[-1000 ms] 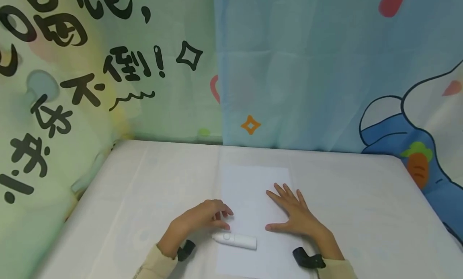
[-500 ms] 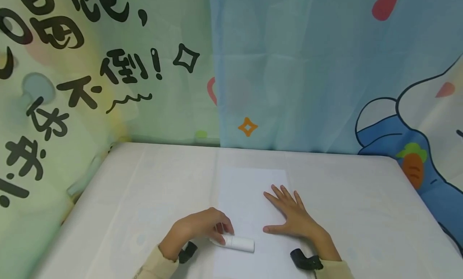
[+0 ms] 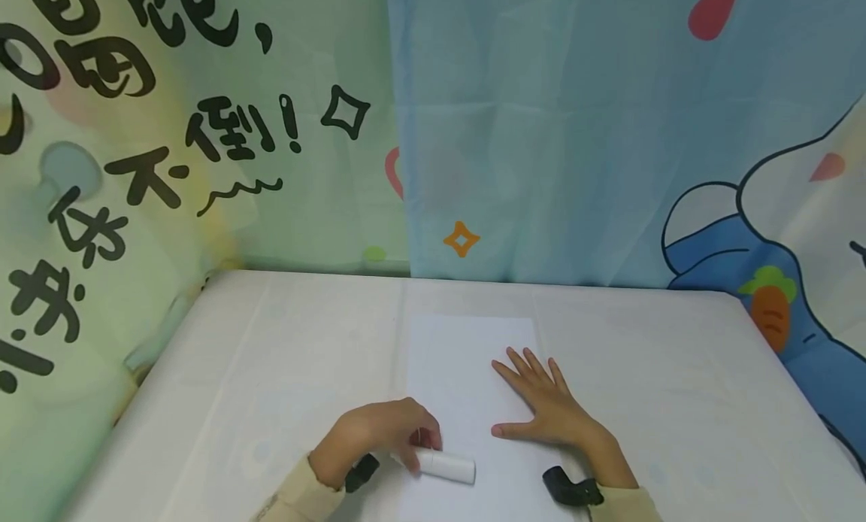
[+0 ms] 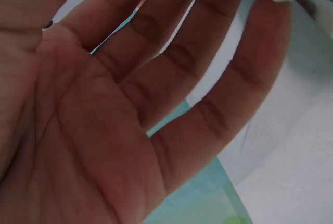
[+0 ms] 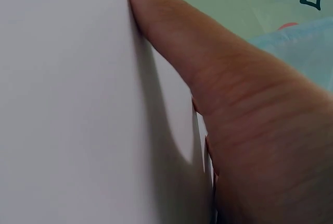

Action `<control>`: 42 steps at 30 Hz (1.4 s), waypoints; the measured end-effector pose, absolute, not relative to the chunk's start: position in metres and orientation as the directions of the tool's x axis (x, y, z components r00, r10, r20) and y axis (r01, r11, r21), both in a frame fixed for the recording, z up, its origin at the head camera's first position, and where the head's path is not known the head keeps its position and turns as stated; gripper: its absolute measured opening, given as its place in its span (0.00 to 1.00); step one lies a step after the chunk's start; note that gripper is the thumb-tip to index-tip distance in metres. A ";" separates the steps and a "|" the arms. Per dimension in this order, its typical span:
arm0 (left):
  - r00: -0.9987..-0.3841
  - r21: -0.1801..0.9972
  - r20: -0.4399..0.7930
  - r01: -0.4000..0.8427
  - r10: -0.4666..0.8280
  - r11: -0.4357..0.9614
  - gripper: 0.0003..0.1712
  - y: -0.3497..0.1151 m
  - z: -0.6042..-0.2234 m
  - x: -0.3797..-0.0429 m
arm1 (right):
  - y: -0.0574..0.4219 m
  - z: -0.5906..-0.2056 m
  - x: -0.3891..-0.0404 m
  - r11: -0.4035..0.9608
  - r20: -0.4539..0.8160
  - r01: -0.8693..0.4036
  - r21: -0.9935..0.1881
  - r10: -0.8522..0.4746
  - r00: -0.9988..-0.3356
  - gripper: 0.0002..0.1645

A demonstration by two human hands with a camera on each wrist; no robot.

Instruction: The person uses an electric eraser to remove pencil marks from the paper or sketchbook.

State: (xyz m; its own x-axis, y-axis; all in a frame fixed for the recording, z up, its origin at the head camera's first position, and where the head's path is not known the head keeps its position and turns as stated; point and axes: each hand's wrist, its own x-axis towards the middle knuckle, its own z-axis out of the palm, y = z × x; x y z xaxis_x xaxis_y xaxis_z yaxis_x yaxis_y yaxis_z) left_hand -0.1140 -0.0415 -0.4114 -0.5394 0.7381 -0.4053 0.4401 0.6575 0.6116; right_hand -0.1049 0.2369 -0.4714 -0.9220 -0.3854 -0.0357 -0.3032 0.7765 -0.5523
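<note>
- Hung across the whole rear: a fabric backdrop (image 3: 528,146), pale green and yellow to the left with big black lettering (image 3: 135,162), light blue to the right.
- In front of it, below: a white bench (image 3: 304,319), running almost from one side of the view to the other.
- Printed at far right: a white and blue cartoon figure (image 3: 798,198), marked with an orange carrot (image 3: 771,311).
- Flat on the bench, near the middle: a plain sheet of paper (image 3: 467,364), its near edge out of sight.
- Laid over the right part of the paper: the right hand (image 3: 551,409), fingers straight and fanned well apart, gripping nothing, thumb stretched inward along the white surface.
- By the paper's left edge: the left hand (image 3: 389,428), curled downward, thumb in front and fingers behind, pinching the white cylinder; fingertips seen against it in the left wrist view too.
- Out of both cuffs: cream sleeves (image 3: 301,492).
- Low at the paper's left side: the white cylinder (image 3: 449,466), sideways, left part covered by the left hand, bare end pointing toward the right hand but apart from it; contact with the paper impossible to judge.
- At each wrist: a small black piece (image 3: 570,488).
</note>
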 end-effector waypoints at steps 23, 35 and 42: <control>-0.568 0.671 -0.144 0.546 0.811 0.502 0.18 -0.046 -0.423 -0.117 | 0.237 -0.472 -0.105 0.777 -0.035 -0.298 -0.554 -0.380 -0.924 0.60; -0.675 0.764 0.013 0.483 0.737 0.429 0.18 -0.055 -0.435 -0.126 | 0.236 -0.472 -0.108 0.774 -0.015 -0.309 -0.553 -0.380 -0.925 0.60; -0.764 0.799 0.061 0.423 0.642 0.427 0.19 -0.060 -0.440 -0.128 | 0.235 -0.471 -0.106 0.776 -0.016 -0.302 -0.553 -0.372 -0.928 0.60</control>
State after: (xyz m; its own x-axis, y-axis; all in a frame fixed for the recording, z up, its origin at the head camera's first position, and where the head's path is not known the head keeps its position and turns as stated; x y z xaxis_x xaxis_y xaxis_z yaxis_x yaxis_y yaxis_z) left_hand -0.1285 -0.0599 -0.4399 -0.7644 0.6418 0.0613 0.4229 0.4274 0.7990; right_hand -0.1065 0.2346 -0.4713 -0.9281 -0.3721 -0.0156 -0.3019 0.7763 -0.5534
